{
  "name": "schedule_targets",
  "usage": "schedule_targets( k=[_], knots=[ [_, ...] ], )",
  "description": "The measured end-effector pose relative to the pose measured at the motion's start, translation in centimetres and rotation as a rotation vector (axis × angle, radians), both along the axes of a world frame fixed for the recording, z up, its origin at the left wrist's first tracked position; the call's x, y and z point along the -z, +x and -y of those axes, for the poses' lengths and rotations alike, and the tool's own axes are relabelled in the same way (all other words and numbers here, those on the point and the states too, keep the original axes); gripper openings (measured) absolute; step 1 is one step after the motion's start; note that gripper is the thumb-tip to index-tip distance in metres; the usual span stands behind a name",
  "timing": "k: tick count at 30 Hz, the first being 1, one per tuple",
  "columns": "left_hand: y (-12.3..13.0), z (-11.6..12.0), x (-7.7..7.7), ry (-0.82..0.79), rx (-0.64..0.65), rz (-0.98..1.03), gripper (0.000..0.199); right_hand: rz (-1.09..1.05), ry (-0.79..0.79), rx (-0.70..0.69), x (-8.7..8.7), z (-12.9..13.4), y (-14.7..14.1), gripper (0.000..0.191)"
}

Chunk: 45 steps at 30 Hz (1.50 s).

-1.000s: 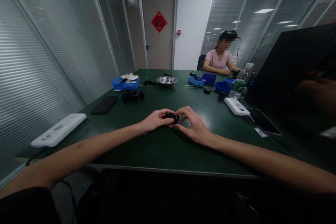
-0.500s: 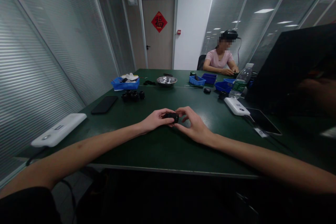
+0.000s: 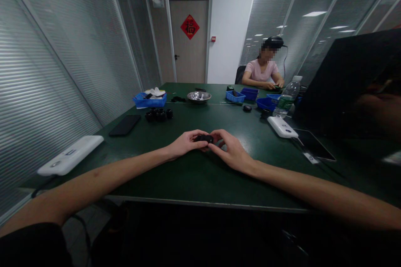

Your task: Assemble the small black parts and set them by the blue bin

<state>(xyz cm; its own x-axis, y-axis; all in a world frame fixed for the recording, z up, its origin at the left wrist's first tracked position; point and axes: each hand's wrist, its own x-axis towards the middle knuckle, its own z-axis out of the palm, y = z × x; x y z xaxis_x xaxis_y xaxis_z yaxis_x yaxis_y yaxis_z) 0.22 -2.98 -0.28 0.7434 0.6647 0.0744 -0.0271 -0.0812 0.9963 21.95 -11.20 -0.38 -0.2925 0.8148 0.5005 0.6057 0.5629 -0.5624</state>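
Observation:
Above the green table [image 3: 175, 179], a small glossy black cylinder [image 3: 205, 138] is held between my two hands. My left hand [image 3: 187, 142] is closed on its left part, thumb along the near side and fingers behind. From the right, my right hand [image 3: 230, 150] pinches its right end between thumb and fingertips. Fingers cover much of the cylinder, so its exact kind cannot be made out. Beyond my left hand, several similar black cylinders [image 3: 159, 114] stand grouped on the table.
At left lie a black phone [image 3: 125, 125] and a white power bank [image 3: 71, 154]. Farther back are a blue basket [image 3: 150, 102] and a metal bowl [image 3: 199, 97]. At right stand a water bottle [image 3: 286, 99], another power bank [image 3: 282, 127] and a dark monitor [image 3: 338, 83]. A co-worker [image 3: 262, 71] sits beyond.
My right hand's thumb and fingertips have closed in on the cylinder's right end, and the cylinder looks slightly turned. My left hand stays in place.

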Motion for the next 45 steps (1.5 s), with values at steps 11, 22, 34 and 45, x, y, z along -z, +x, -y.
schedule_targets(
  k=[11, 22, 34, 45],
  knots=[
    [0.03, -0.09, 0.13, -0.008, -0.006, 0.009, 0.051, -0.003, -0.004, -0.004, 0.04, -0.03, 0.08, 0.031],
    [-0.02, -0.09, 0.07, 0.011, -0.006, 0.003, 0.049, -0.007, -0.014, -0.005, -0.03, 0.00, 0.02, 0.033],
    [-0.03, 0.06, -0.09, 0.015, 0.001, -0.009, 0.049, -0.006, 0.019, -0.025, -0.08, 0.02, 0.05, 0.033],
    [-0.06, -0.02, -0.08, 0.043, 0.020, -0.013, 0.046, 0.029, 0.102, -0.056, -0.06, -0.02, 0.09, 0.036]
  ],
)
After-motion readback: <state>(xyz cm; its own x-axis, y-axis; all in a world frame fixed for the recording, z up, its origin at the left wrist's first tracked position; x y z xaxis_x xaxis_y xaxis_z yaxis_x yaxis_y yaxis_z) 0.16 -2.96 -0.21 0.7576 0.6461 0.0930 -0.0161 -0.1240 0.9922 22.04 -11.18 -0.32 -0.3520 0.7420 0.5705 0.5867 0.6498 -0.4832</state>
